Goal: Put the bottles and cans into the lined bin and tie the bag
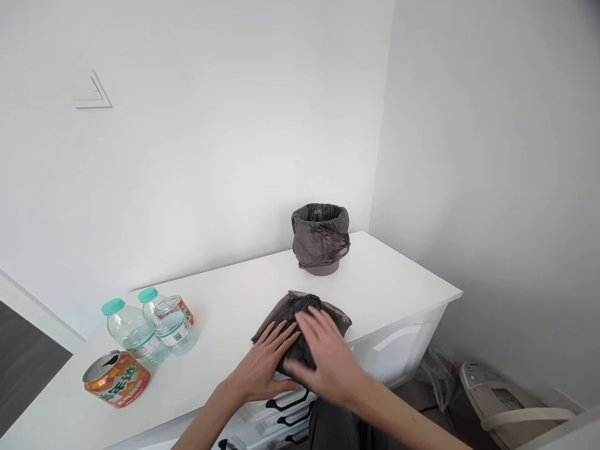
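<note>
Left hand (265, 370) palm down, thumb outstretched, beside the loosely curved right hand (332, 359) at the tabletop's (384, 281) front edge.

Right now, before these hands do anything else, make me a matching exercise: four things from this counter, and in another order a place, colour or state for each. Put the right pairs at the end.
Things:
1. Bin
2. Dark plastic bag
3. Nearer can
4. Bottles

Places, colours or states:
A. Beneath the left hand and right hand
B. Teal caps on
C. Dark liner folded down over its rim
D. Mostly orange, with an opening in its top

Right pairs: 1-C, 2-A, 3-D, 4-B.
</note>
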